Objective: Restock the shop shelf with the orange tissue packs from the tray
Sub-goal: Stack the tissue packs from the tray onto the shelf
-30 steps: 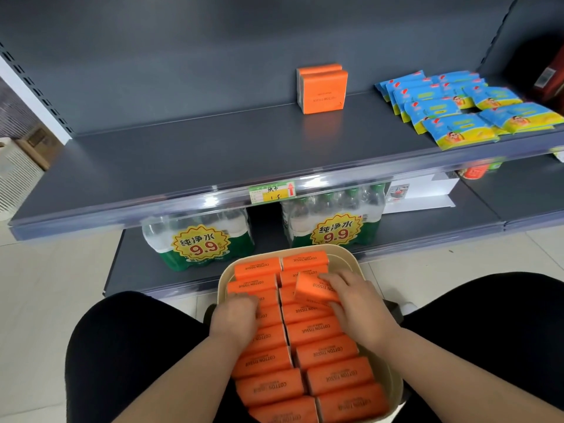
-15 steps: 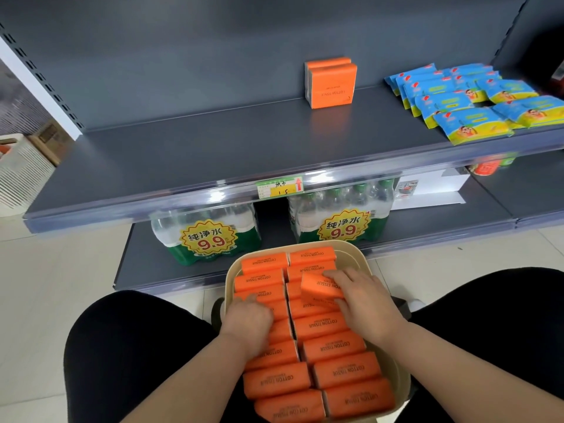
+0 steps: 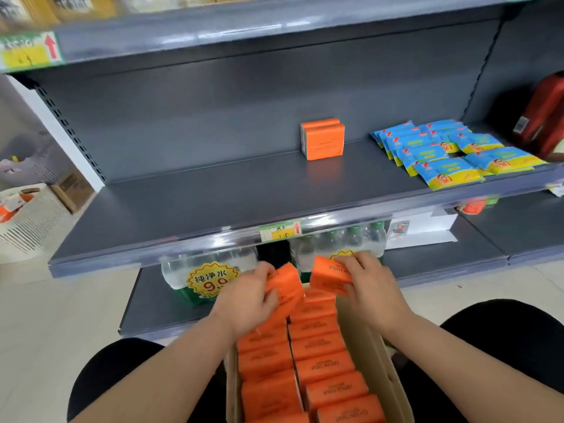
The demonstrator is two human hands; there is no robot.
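Observation:
A beige tray on my lap holds two rows of orange tissue packs. My left hand grips one orange pack, lifted above the tray's far end. My right hand grips another orange pack, also raised clear of the tray. Both held packs hang just below the front lip of the grey middle shelf. Two orange packs stand upright at the back of that shelf, right of centre.
Blue and yellow wipe packs fill the shelf's right end. Shrink-wrapped water bottles sit on the lower shelf behind my hands. A price label is on the shelf lip. A white basket stands on the floor at left.
Both hands have lifted out of the tray, each with an orange pack, and risen toward the shelf edge. The camera has tilted up, showing the shelf above.

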